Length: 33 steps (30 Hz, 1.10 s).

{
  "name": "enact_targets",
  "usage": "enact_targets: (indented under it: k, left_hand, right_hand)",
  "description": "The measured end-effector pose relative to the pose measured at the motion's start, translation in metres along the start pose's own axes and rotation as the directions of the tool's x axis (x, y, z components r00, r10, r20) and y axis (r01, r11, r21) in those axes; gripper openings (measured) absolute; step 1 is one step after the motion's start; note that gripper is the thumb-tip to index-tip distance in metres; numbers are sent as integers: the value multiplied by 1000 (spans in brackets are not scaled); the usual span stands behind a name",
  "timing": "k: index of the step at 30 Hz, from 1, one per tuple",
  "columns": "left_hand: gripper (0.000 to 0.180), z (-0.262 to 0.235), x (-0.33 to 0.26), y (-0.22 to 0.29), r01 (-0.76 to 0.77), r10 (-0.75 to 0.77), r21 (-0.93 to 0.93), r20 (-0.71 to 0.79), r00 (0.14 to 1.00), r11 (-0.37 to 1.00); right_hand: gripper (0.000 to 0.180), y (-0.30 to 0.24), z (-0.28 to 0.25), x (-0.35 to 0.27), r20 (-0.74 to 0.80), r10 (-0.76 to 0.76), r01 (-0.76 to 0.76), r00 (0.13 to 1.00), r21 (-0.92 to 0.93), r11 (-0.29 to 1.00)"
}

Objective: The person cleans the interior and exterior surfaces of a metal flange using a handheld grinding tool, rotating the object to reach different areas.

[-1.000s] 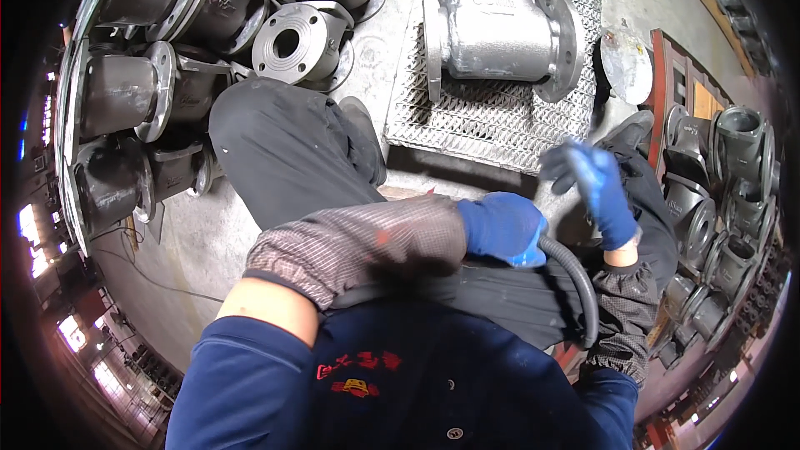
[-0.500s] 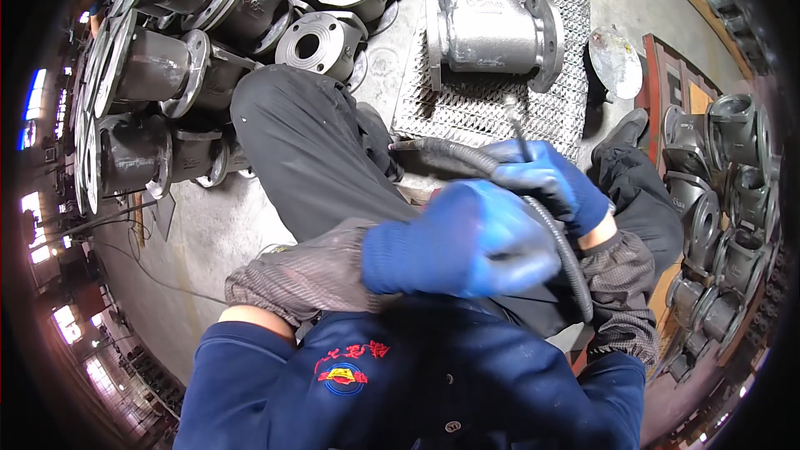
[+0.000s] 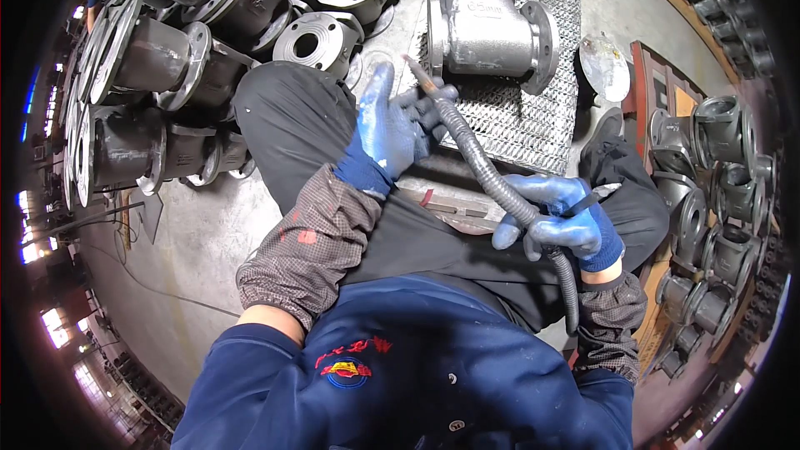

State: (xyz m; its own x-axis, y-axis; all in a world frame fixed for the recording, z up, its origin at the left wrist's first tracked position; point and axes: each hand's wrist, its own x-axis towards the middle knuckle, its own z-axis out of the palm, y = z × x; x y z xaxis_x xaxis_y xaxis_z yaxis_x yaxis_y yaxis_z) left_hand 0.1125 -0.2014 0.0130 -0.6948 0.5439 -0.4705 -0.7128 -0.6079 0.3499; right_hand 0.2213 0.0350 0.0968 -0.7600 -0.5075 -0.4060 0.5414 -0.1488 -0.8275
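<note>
My right hand, in a blue coated glove, is closed around a grey ribbed hose. A short dark rod also sticks out at this hand; its far end is hidden. The hose runs up and left to a tapered, copper-coloured tip over the metal grating. Beside that tip is my left hand, gloved in blue, its thumb stretched up and its fingers spread toward the hose; whether they touch it is unclear. Beyond the hose, a grey flanged valve body lies on the grating.
Many grey flanged castings are stacked at the left. More castings stand at the right beside a reddish frame. A round pale disc is right of the grating. My bent knees flank the work area.
My left hand has moved away from my right hand, up and left to the hose's tip. The hose now points up toward the valve body. The dark rod has swung from upright to slanting right.
</note>
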Motion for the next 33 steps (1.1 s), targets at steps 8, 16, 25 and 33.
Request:
enact_targets:
  k: [8, 16, 25, 33]
  left_hand:
    - [49, 16, 9, 41, -532, 443, 394, 299, 845, 749]
    - [48, 17, 32, 27, -606, 451, 552, 405, 795, 573]
    - [48, 35, 25, 16, -182, 87, 406, 242, 966, 896]
    - [39, 16, 37, -11, 160, -109, 590, -121, 987, 791]
  right_hand:
    - [33, -3, 8, 38, -213, 115, -156, 970, -186, 970]
    - [39, 17, 26, 120, -407, -351, -34, 843, -693, 721]
    - [44, 28, 20, 124, -36, -36, 46, 999, 326, 944]
    - [35, 54, 12, 128, -429, -145, 211, 891, 111, 971]
